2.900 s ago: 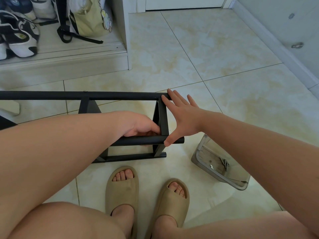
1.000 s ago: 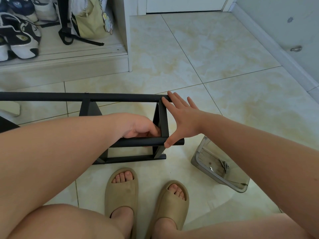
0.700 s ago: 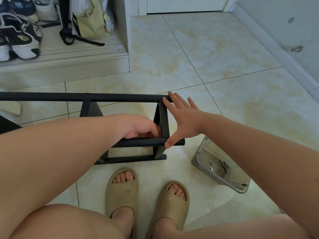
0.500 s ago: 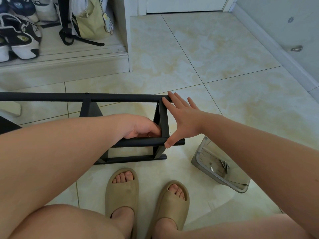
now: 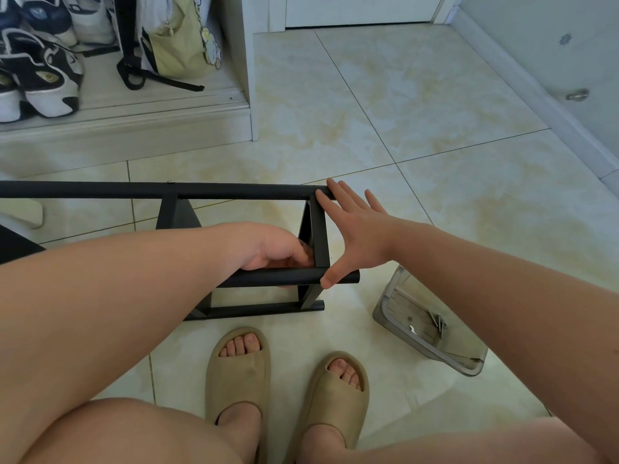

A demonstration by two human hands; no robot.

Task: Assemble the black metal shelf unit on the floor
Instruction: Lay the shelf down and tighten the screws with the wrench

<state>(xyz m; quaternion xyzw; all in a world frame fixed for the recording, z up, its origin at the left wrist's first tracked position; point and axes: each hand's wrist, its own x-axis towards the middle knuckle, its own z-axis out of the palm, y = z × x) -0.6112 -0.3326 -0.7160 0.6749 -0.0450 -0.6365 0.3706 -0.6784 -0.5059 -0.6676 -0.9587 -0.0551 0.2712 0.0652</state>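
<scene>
Shelf [image 5: 234, 190]: matt black metal frame, round rails, flat uprights, standing on the floor [image 5: 402, 112] before the feet. Right grip [image 5: 355, 229] spread wide, fingers on the far rail's end, thumb on the near rail. Left grip [image 5: 278, 251] curled inside the end upright; whether it holds anything cannot be told.

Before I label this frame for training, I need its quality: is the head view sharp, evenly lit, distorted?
Head view: sharp, no motion blur; soft even light with mild sheen on the tile floor; wide-angle stretch swells both forearms; the left hand has shaded fingers beside the black frame.
</scene>
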